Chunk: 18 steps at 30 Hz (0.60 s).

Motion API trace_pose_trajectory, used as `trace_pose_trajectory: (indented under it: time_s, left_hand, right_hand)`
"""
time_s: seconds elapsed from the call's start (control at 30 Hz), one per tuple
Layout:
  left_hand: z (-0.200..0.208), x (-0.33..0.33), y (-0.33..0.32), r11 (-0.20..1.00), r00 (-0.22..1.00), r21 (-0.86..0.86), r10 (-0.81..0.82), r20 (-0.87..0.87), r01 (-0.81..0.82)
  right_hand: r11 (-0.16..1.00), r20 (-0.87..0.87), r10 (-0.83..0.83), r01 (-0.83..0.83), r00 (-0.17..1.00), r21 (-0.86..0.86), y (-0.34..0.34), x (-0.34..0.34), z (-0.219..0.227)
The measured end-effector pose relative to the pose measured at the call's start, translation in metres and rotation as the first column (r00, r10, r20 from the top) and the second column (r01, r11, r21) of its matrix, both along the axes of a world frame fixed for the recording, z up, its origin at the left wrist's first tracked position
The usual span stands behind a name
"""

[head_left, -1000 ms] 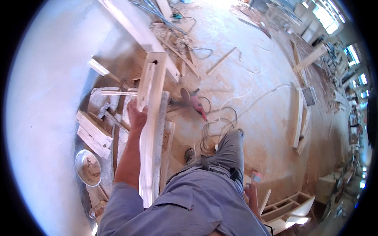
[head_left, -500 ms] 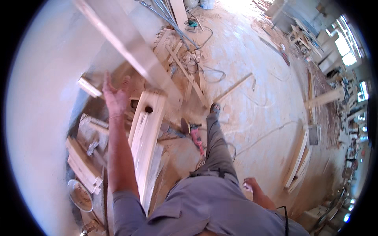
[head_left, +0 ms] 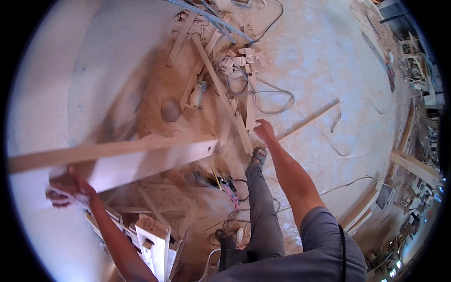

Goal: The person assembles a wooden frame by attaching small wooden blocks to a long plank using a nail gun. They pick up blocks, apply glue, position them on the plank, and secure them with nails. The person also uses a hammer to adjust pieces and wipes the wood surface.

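A long, thick wooden plank [head_left: 150,162] stretches across the left side, its end with a small round hole toward the middle of the view. My left hand [head_left: 73,190] is at the plank's near edge, toward the far left; its thumb lies against the wood and its fingers are bent, partly blurred. My right hand [head_left: 264,130] is held out ahead over the floor, away from the plank. Its fingers are apart and hold nothing. Below the plank stands a mortised timber [head_left: 152,246], with a dark slot in its face.
A pinkish-red power tool [head_left: 231,192] lies by my legs among cables. Ahead are loose wood strips [head_left: 213,80], offcuts [head_left: 244,61] and a pale power tool [head_left: 197,94]. A thin stick [head_left: 310,120] lies on the floor at right, with boards [head_left: 361,209] farther right.
The plank has swung from slanting away ahead to lying crosswise at left. My left hand has moved onto it. My right arm has stretched forward from my side, and the view has shifted.
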<state>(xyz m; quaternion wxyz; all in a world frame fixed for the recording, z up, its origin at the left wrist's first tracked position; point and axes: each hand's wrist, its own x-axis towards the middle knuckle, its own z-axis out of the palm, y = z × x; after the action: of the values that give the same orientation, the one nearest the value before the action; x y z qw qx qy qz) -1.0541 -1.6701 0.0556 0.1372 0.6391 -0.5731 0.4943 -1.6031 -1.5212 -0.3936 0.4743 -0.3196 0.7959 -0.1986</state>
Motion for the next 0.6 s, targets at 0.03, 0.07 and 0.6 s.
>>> trace_pose_trajectory:
  time_s: [0.03, 0.07, 0.6]
  left_hand:
    - [-0.007, -0.010, 0.000, 0.999, 0.999, -0.036, 0.017, -0.034, -0.018]
    - [-0.012, -0.014, 0.003, 0.996, 0.997, -0.070, 0.044, -0.066, -0.048]
    - [0.034, 0.086, 0.049, 0.985, 0.887, 0.101, 0.076, 0.456, -0.137]
  right_hand:
    - [1.000, -0.029, 0.029, -0.029, 0.999, 0.000, -0.024, 0.008, -0.008]
    - [0.998, -0.055, 0.069, -0.069, 0.996, 0.002, -0.046, 0.016, -0.016]
    - [0.874, -0.319, 0.465, -0.487, 0.826, 0.014, -0.298, 0.051, -0.173]
